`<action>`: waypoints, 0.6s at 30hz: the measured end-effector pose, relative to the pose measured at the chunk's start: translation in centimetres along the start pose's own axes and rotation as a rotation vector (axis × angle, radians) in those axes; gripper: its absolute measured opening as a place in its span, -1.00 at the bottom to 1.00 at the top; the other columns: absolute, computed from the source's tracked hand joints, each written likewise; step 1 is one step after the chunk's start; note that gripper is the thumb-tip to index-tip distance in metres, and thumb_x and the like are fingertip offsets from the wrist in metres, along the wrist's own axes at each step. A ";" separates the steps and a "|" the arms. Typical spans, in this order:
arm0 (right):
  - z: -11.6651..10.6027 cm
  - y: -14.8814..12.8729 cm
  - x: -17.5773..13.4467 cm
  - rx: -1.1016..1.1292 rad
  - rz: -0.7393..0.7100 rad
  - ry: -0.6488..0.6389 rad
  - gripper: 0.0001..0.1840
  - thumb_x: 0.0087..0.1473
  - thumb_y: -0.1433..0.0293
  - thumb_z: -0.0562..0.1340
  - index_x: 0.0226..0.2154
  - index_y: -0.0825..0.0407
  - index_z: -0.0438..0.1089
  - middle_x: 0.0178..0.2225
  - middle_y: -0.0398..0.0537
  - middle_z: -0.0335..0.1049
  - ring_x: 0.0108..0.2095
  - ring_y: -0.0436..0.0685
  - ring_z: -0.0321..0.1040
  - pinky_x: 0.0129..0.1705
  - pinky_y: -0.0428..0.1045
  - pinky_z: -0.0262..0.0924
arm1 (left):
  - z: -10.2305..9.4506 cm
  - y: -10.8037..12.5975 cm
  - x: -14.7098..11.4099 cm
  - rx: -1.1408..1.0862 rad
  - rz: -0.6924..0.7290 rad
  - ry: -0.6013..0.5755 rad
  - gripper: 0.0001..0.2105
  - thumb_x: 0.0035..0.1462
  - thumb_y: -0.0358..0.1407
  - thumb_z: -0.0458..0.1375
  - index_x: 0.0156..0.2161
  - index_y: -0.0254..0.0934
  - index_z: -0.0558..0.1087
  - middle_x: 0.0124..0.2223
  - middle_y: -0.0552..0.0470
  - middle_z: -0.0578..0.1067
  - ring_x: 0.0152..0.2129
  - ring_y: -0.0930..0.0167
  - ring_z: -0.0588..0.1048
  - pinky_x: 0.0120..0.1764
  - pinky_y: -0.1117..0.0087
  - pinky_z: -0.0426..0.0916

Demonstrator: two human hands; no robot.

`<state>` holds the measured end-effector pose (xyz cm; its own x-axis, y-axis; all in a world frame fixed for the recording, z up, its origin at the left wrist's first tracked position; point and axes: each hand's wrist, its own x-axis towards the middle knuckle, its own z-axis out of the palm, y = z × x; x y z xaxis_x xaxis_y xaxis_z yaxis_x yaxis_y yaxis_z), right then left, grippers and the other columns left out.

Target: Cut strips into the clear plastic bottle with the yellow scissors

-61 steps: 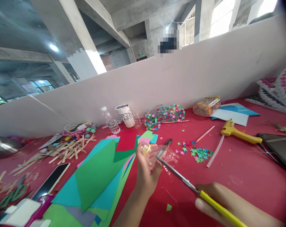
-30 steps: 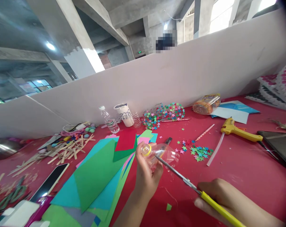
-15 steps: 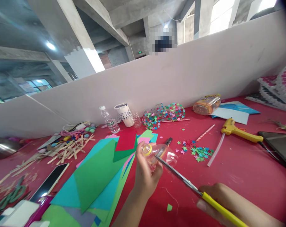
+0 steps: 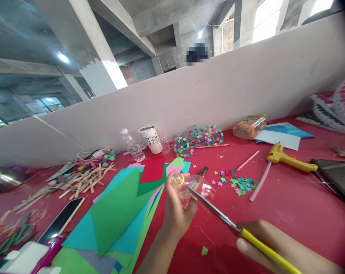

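Note:
My left hand (image 4: 176,209) is closed around a clear plastic bottle piece (image 4: 194,182) with a yellow ring at its neck. My right hand (image 4: 264,238) grips yellow-handled scissors (image 4: 218,213). Their metal blades reach across to the bottle piece and touch its wall; whether they are parted there I cannot tell. Behind the bottle piece lies a black cutter knife (image 4: 203,171). Under and left of my left hand spread sheets of coloured paper (image 4: 118,209), green, blue and red. A small green paper scrap (image 4: 204,250) rests on the red table (image 4: 298,209) below the scissors.
A yellow glue gun (image 4: 289,158) lies at right, near a dark tablet-like device (image 4: 336,175). Loose paper stars (image 4: 242,185) sit mid-table. Along the white partition (image 4: 189,99) stand a water bottle (image 4: 133,146) and a white cup (image 4: 151,140). Wooden sticks (image 4: 89,180) and a phone (image 4: 61,219) are left.
The scissors and my right hand have shifted very slightly left. My left hand still holds the bottle piece in nearly the same spot.

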<state>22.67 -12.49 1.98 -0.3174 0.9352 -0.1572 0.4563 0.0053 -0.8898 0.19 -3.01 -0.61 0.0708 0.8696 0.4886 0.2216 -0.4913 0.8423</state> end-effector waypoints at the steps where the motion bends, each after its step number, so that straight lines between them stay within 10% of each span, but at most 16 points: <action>1: 0.0 -0.1 0.0 0.013 0.010 -0.014 -0.40 0.16 -0.15 0.19 -0.50 0.05 0.45 -0.47 -0.17 0.42 -0.48 0.04 0.26 -0.49 -0.17 0.17 | 0.0 -0.1 0.0 -0.025 -0.006 -0.011 -0.27 0.19 -0.02 0.17 0.30 -0.25 -0.07 0.16 -0.34 0.32 0.06 0.12 0.45 0.08 0.06 0.37; 18: 0.8 0.1 0.5 0.097 0.060 -0.092 -0.34 0.19 -0.23 0.02 -0.48 0.00 0.27 -0.54 -0.24 0.16 -0.55 0.00 0.07 -0.57 -0.12 0.01 | 0.2 1.2 0.2 -0.087 -0.070 0.014 -0.35 0.19 -0.06 0.20 0.25 -0.19 0.02 0.22 -0.28 0.29 0.11 0.16 0.42 0.14 0.12 0.30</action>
<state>21.87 -12.28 1.46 -0.3684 0.8965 -0.2460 0.3958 -0.0882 -0.9141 0.66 -3.39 0.44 0.0448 0.9016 0.4304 0.1398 -0.4322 0.8909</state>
